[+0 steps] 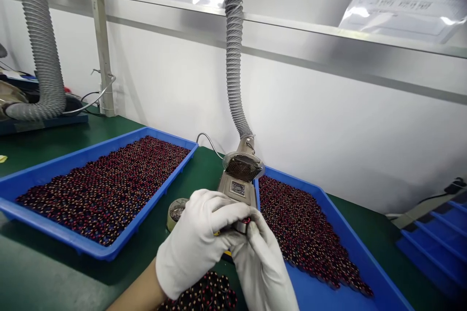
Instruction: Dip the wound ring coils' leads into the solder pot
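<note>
Both hands wear white gloves and meet low in the middle of the head view. My left hand (197, 240) is curled, its fingers wrapped over something mostly hidden. My right hand (260, 257) pinches a small dark red part (245, 221) at its fingertips, touching the left hand. They sit just in front of a metal solder pot (238, 189) under a fume nozzle (242, 165). A small pile of the same dark red and yellow parts (207, 294) lies below my hands.
A blue tray (54, 233) full of small dark red parts lies at the left, another blue tray (365, 257) at the right. A grey ribbed hose (233, 58) rises from the nozzle. A small round tin (177, 211) stands beside the pot. Stacked blue trays (438, 238) sit far right on the green table.
</note>
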